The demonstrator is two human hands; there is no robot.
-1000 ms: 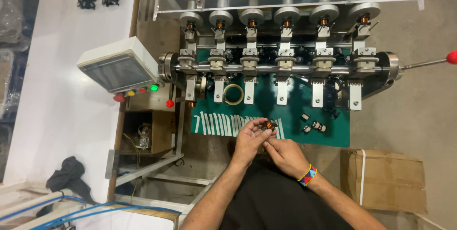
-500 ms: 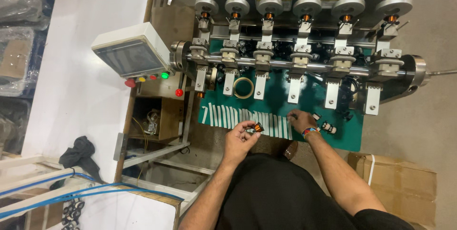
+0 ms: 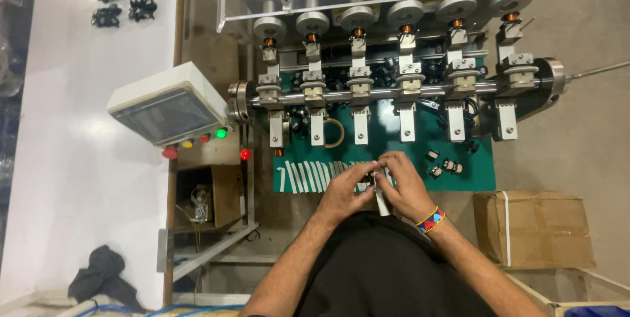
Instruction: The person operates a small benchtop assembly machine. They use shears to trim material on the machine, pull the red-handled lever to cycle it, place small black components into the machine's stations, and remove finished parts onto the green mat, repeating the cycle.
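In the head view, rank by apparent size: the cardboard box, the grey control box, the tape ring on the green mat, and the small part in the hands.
1. Cardboard box and grey control box: alike, unranked.
2. Tape ring.
3. Small part, mostly hidden between the left hand and right hand.

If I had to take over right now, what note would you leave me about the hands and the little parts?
Left hand and right hand meet over the green mat, together pinching a small dark part and a white strip.
More white paper strips lie in a row at the left hand's side.
Three small loose coil parts sit on the mat beside the right hand.
Copper-wound coils sit on the machine's spindles above.
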